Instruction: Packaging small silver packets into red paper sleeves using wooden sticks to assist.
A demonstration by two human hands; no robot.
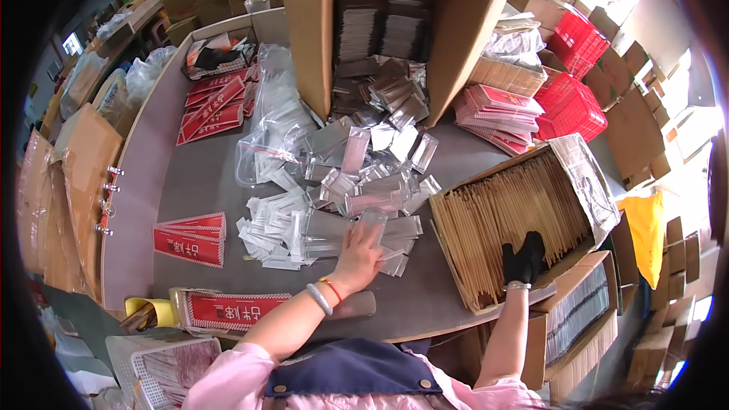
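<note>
My bare left hand [360, 257], with a bracelet and a red band at its wrist, is closed on a clear flat plastic packet [373, 222] at the near side of a loose heap of similar clear packets [380, 193]. Small white paper strips [273, 228] lie in a pile just left of it. On the right, my right hand [524, 260] wears a black glove. Its thumb and fingers are apart, resting on the near part of a tight row of thin brown pieces [509, 205] in an open cardboard box [474, 305]. Their exact kind cannot be made out.
A tall open carton [310, 30] with stacked dark packets stands at the back. Red printed cards [194, 239] lie at left, more [497, 114] at right. A clear bag [273, 106] holds white strips. Another box [577, 311] sits below right, red baskets [573, 106] beyond the table.
</note>
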